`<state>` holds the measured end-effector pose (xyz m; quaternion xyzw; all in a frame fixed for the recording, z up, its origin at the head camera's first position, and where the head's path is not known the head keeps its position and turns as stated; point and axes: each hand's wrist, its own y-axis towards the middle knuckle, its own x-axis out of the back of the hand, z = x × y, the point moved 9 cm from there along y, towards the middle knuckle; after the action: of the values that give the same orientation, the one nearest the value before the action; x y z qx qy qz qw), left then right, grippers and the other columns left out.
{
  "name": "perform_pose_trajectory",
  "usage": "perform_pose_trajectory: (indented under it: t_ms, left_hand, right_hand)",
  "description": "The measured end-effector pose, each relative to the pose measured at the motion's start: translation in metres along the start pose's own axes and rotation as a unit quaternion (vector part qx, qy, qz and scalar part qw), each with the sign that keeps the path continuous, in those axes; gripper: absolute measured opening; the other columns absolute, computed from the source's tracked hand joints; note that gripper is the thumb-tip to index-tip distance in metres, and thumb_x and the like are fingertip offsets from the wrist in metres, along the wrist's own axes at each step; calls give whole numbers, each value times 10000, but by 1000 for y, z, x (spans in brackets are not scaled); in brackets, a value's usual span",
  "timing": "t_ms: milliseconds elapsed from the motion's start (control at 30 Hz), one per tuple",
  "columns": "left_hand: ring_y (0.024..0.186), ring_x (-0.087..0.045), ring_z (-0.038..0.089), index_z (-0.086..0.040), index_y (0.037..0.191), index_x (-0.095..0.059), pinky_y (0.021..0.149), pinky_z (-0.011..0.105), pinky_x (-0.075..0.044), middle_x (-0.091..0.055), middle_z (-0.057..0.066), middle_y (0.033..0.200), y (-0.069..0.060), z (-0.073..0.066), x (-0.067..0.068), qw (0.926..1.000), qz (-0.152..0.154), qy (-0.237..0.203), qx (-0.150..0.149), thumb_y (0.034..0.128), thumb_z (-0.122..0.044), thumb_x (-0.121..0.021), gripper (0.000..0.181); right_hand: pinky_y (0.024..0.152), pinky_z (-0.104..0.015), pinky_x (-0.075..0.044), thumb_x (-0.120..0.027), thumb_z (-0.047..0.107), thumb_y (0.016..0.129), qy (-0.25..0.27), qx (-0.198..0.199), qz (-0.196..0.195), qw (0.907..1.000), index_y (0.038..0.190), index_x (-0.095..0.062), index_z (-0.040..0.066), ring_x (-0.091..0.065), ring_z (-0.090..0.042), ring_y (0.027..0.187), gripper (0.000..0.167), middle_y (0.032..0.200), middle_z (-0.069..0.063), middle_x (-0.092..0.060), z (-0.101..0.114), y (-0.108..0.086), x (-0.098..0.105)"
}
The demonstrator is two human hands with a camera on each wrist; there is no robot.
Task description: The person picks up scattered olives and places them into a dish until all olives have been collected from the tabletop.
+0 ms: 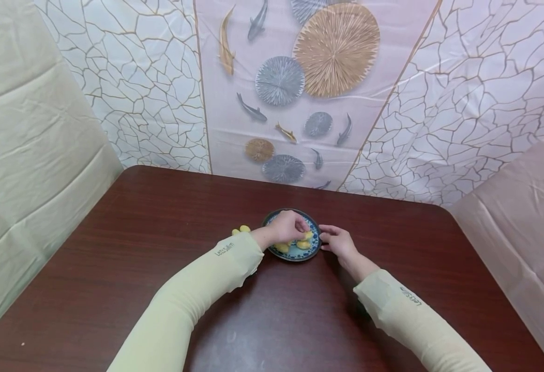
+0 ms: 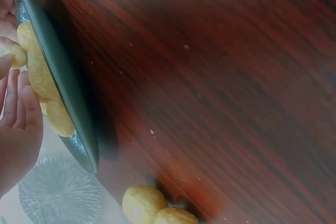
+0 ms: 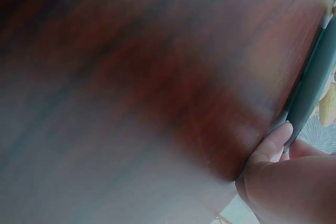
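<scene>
A blue-patterned plate (image 1: 315, 247) with a dark rim sits near the table's far side, carrying several yellow, rounded puffs (image 2: 42, 74). My left hand (image 1: 287, 226) reaches over it and pinches one small yellow puff (image 2: 17, 56) between thumb and fingertips, just above the others. At the plate's right edge, my right hand (image 1: 342, 245) holds the rim, its thumb against the green outer side (image 3: 310, 85) in the right wrist view. Part of the plate and some puffs are hidden behind my left hand.
Two more yellow puffs (image 2: 144, 203) lie on the dark wooden table (image 1: 272, 315), left of the plate and partly behind my left sleeve (image 1: 207, 279). Small crumbs dot the tabletop. Patterned cloth (image 1: 160, 77) hangs along the far edge.
</scene>
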<state>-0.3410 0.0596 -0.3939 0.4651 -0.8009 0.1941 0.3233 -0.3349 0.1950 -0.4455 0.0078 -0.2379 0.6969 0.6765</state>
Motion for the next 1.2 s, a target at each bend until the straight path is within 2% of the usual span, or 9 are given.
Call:
perform_pose_trajectory:
  t_ms: [133,300,533,700,833,967,1200]
  left_hand:
    - [878,-654,167,-26,951,-705,752,165,-480,-716,86,927,-1,2,4,10000,-51,-15,-52,826,-60,-671,134]
    - [887,-644,178,-7,979,-699,744,181,-484,-709,99,941,-1,8,12,9990,-134,-414,-27,834,-72,-673,161]
    - [908,-612,175,-23,1027,-693,779,213,-471,-698,92,994,-3,23,35,9949,-440,-879,212,847,-136,-682,214]
    - [945,-581,191,-37,1066,-683,779,256,-469,-670,93,1064,-11,38,59,9889,-643,-1223,546,862,-156,-666,237]
    - [975,-580,203,-35,1080,-673,802,273,-480,-661,106,1070,-20,51,75,9866,-784,-1261,672,862,-172,-666,258]
    - [972,-584,206,-26,1103,-659,807,287,-483,-658,113,1066,-28,68,83,9864,-739,-1263,753,863,-181,-665,285]
    - [920,-577,169,-11,1113,-648,792,266,-471,-661,106,1057,-41,98,88,9858,-570,-1295,909,853,-178,-674,310]
  right_hand:
    - [679,-185,-518,-462,50,958,12,9,-24,10000,1336,-475,-16,-565,-64,800,383,1308,-242,-502,0,0,0]
    - [682,-186,-520,-466,54,958,25,-32,-36,10000,1339,-475,-10,-567,-76,815,386,1321,-235,-495,0,0,0]
    - [677,-179,-515,-466,57,960,59,-122,-41,9999,1348,-471,5,-562,-87,848,392,1343,-223,-483,-1,0,0]
    - [676,-178,-510,-462,63,963,64,-181,-36,9998,1353,-468,16,-558,-100,878,393,1357,-208,-473,-2,0,0]
    - [679,-182,-511,-464,67,964,38,-188,-10,9998,1357,-464,17,-560,-106,886,396,1363,-209,-468,-2,-1,0]
    - [681,-181,-510,-464,70,965,9,-190,2,9998,1358,-464,21,-558,-116,902,397,1366,-206,-467,-2,0,1]
    - [688,-186,-511,-467,70,962,22,-182,10,9998,1357,-466,20,-561,-120,903,398,1358,-208,-473,-3,1,0]
